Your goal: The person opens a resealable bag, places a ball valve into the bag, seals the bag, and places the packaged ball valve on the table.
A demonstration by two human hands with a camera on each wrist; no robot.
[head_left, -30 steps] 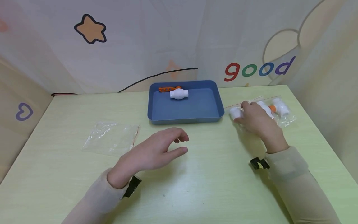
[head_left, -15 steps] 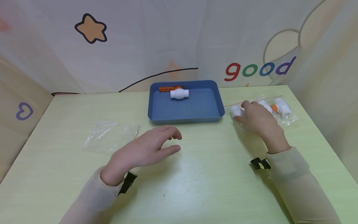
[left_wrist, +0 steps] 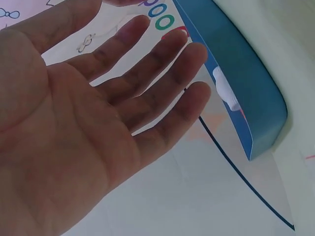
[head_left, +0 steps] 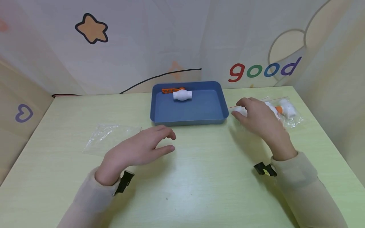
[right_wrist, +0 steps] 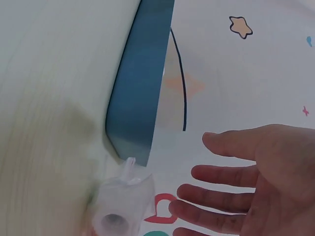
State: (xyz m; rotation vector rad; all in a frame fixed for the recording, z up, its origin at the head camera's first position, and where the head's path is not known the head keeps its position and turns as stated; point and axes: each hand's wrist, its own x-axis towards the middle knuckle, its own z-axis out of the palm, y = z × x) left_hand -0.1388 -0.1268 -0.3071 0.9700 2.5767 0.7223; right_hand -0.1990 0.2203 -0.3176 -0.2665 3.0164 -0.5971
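Note:
My left hand (head_left: 139, 147) hovers above the table near the flat clear plastic bag (head_left: 109, 137), its fingers loosely bent around nothing. In the left wrist view the palm and spread fingers are bare. My right hand (head_left: 260, 122) is raised over clear zip bags that hold white plastic fittings (right_wrist: 115, 211). The right wrist view shows its fingers extended, apart from the bagged part. A second bagged white fitting (head_left: 288, 108) with an orange piece lies to the right of this hand. Part of the bags is hidden beneath the hand.
A blue tray (head_left: 199, 107) stands at the back middle of the table. Inside it lie a white fitting (head_left: 182, 95) and an orange handle (head_left: 169, 90). A printed curtain (head_left: 142, 41) hangs directly behind the table.
My left hand has drifted left and slightly back, partly over the flat bag. My right hand has risen off the bagged fittings, its fingers opening.

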